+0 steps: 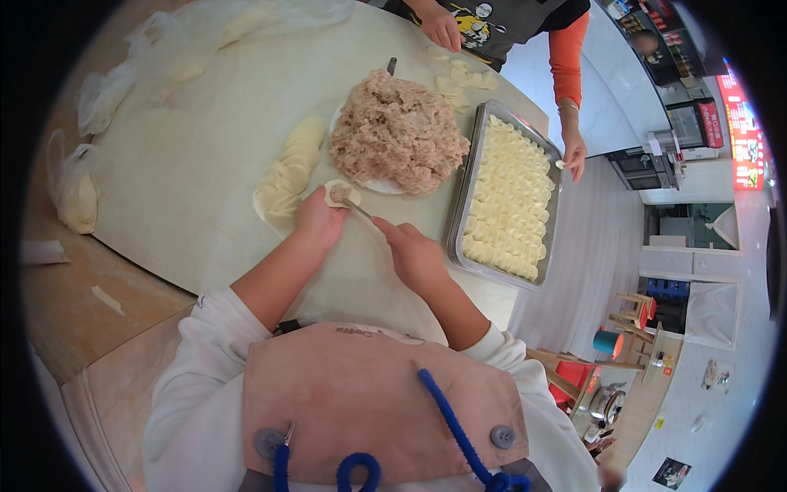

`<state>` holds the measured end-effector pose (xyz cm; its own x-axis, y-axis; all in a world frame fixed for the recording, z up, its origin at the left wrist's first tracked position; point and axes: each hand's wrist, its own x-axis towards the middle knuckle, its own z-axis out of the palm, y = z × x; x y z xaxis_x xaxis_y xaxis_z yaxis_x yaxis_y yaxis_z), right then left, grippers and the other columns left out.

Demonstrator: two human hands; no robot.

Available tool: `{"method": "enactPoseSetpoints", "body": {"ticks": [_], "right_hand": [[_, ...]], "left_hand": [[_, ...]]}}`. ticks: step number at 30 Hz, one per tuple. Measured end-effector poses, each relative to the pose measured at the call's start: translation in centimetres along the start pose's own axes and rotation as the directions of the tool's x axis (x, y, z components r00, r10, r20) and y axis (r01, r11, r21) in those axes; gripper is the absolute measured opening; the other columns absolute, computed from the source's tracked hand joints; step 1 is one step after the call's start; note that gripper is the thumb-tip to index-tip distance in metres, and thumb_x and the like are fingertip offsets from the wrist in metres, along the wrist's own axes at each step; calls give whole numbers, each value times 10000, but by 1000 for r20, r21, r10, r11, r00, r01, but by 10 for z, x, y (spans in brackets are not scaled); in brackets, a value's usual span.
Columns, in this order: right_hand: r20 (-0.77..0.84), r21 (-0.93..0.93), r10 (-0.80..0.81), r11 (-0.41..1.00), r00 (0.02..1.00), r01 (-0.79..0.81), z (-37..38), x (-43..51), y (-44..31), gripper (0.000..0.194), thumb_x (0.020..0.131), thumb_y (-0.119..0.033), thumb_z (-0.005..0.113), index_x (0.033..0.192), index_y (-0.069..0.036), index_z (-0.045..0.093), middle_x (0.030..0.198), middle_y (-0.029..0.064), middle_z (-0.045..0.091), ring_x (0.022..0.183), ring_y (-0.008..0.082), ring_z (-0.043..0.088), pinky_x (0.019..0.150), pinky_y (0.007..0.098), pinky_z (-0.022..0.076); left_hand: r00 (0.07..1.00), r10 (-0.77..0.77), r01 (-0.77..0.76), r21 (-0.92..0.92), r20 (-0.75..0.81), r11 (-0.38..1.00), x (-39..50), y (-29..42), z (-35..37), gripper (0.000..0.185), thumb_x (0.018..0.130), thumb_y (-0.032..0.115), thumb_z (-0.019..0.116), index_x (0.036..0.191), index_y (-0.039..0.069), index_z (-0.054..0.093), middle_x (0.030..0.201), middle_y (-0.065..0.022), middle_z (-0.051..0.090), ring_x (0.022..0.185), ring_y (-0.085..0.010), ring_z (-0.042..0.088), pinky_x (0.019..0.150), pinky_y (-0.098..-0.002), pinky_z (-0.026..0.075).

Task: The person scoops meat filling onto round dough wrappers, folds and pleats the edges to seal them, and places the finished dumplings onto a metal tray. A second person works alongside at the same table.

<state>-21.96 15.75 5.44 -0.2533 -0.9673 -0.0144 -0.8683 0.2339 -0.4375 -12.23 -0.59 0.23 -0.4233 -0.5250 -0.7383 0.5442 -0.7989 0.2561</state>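
My left hand (320,218) holds a round dough wrapper (351,193) with a dab of minced meat filling (339,192) on it. In my right hand (412,255) is a thin metal spreader (359,209), its tip touching the filling. A big mound of minced meat (399,132) rises from a white plate (384,186) just beyond both hands. Left of it, overlapping dough wrappers (286,169) lie in a long stack, close to my left hand. To the right, a metal tray (458,243) holds many folded dumplings (507,203) in tight rows.
Across the table a co-worker's hand (441,27) is above loose wrappers (461,80); the other hand (575,154) holds a small dough piece by the tray's far edge. Plastic bags (166,55) with dough lie at the left. A dark handle (391,66) sticks out behind the meat.
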Motion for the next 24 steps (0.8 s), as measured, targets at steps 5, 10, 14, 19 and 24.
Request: {"method": "enactPoseSetpoints", "body": {"ticks": [5,10,14,19,24], "right_hand": [[187,695,323,624,928,-358,-23,11,-10,337,970,-124,474,1288,-90,579,722,25,584,616,125,534,564,275,450],[245,667,362,610,899,-427,-37,20,-20,320,991,-163,474,1273,-69,592,697,-13,571,609,60,495,573,219,413],[151,645,327,682,933,-343,-29,14,-24,307,977,-125,487,1255,-54,597,667,14,568,631,81,534,617,249,451],[-43,529,248,828,968,-188,-24,10,-16,317,963,-100,499,1267,-90,592,740,49,601,655,133,573,626,276,471],[-201,57,40,998,979,-29,-19,6,-17,377,936,-107,538,1303,-187,569,811,87,567,677,254,604,618,362,500]], "left_hand": [[971,-81,51,138,224,989,-15,11,-8,394,1038,233,324,1281,-63,419,1265,-190,547,1182,-309,539,1050,-440,414],[958,-38,-3,143,285,990,-14,15,1,420,1039,284,332,1237,-61,467,1195,-189,598,1139,-296,572,1021,-418,434],[964,-23,-2,93,266,996,-15,14,9,421,1039,279,324,1232,-65,467,1205,-198,590,1142,-304,569,1026,-419,432],[964,30,-39,29,263,999,-16,16,14,424,1040,267,305,1245,-72,455,1224,-213,575,1159,-311,558,1033,-427,428],[947,-2,-7,28,320,1000,-12,17,14,426,1038,259,304,1250,-82,446,1249,-229,561,1182,-316,545,1035,-429,429]]}}
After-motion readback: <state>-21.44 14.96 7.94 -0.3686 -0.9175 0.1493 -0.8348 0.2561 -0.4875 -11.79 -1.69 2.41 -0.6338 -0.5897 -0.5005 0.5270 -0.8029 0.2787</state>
